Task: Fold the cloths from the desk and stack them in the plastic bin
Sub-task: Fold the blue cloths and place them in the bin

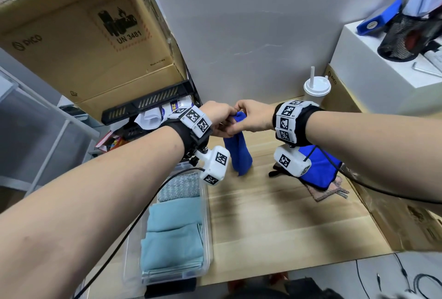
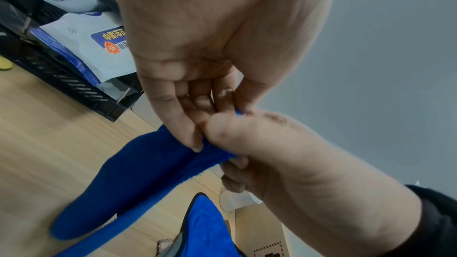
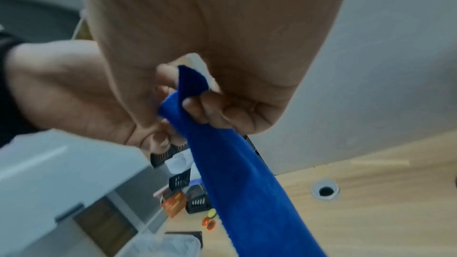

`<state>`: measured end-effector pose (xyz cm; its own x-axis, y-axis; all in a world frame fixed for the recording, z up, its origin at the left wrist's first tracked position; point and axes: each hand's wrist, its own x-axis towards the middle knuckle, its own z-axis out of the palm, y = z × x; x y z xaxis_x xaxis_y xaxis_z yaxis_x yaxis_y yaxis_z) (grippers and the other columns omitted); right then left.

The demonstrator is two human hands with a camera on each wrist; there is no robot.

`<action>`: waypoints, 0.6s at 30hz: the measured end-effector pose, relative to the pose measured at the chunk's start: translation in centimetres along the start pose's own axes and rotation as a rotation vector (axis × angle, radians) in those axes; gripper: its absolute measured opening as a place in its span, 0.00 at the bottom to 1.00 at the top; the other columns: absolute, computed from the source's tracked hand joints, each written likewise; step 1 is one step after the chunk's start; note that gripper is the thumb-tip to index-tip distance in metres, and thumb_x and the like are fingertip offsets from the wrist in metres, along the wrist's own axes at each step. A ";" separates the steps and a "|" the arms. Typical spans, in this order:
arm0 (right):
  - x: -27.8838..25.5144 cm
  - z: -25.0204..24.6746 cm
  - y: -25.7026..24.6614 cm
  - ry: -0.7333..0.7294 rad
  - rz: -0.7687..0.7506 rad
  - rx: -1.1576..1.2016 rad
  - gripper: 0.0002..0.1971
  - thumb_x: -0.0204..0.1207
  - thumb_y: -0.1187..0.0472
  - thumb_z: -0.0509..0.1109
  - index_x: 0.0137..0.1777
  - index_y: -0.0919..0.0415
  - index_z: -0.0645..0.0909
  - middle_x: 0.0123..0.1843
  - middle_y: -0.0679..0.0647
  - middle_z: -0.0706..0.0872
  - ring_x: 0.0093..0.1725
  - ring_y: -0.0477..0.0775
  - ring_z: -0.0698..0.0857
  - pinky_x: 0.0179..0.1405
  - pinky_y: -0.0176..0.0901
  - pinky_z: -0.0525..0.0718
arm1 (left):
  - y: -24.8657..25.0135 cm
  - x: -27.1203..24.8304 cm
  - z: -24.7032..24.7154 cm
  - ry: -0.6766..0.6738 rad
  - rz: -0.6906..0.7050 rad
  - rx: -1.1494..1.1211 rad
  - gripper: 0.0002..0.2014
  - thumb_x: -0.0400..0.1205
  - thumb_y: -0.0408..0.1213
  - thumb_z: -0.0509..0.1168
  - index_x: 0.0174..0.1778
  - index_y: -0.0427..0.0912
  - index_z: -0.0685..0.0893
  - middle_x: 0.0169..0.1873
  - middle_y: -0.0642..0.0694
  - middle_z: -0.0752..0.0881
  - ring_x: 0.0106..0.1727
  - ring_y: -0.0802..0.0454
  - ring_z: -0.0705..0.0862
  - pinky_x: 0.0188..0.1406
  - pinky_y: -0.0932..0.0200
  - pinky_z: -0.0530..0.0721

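A dark blue cloth (image 1: pixel 239 155) hangs from both hands above the wooden desk (image 1: pixel 275 215), its lower end reaching down to the desktop. My left hand (image 1: pixel 221 119) pinches the cloth's top edge. My right hand (image 1: pixel 248 116) grips the same edge right beside it. In the left wrist view the left fingers (image 2: pixel 190 130) close on the blue cloth (image 2: pixel 138 173). The right wrist view has the right fingers (image 3: pixel 217 108) curled round the cloth (image 3: pixel 242 183). The clear plastic bin (image 1: pixel 208 239) at the desk's left holds folded teal cloths (image 1: pixel 172 246).
A second blue cloth (image 1: pixel 318 167) with a black edge lies on a pinkish cloth (image 1: pixel 332 191) under my right wrist. A large cardboard box (image 1: pixel 83 35) and a black tray (image 1: pixel 148 104) stand at the back left. A lidded cup (image 1: pixel 317 88) and boxes (image 1: pixel 406 222) line the right.
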<state>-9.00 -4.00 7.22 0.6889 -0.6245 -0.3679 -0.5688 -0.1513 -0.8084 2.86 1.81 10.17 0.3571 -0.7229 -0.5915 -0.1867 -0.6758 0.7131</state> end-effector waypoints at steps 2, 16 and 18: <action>0.0 0.0 0.0 0.030 -0.053 -0.160 0.20 0.66 0.56 0.81 0.48 0.52 0.72 0.39 0.48 0.82 0.37 0.49 0.79 0.38 0.43 0.77 | -0.1 0.3 0.0 0.028 0.014 0.019 0.09 0.82 0.33 0.65 0.38 0.34 0.83 0.31 0.41 0.84 0.27 0.48 0.81 0.35 0.52 0.89; -1.3 -1.9 -1.5 0.050 -0.180 -0.269 0.08 0.76 0.68 0.61 0.53 0.59 0.75 0.30 0.46 0.82 0.33 0.53 0.81 0.37 0.45 0.78 | -2.6 1.3 -0.9 -0.066 0.145 0.139 0.06 0.76 0.30 0.67 0.43 0.46 0.79 0.43 0.42 0.83 0.37 0.49 0.80 0.50 0.44 0.90; -1.5 -2.2 -1.6 0.078 -0.207 -0.269 0.09 0.76 0.69 0.60 0.53 0.60 0.76 0.31 0.45 0.81 0.31 0.50 0.80 0.35 0.43 0.77 | -3.0 1.3 -1.0 -0.100 0.196 0.167 0.07 0.79 0.32 0.69 0.41 0.47 0.80 0.41 0.45 0.83 0.38 0.52 0.79 0.53 0.47 0.87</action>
<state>-10.07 -4.56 10.12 0.7712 -0.6151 -0.1641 -0.5261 -0.4708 -0.7082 4.85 3.03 7.65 0.2086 -0.8474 -0.4882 -0.3947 -0.5297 0.7508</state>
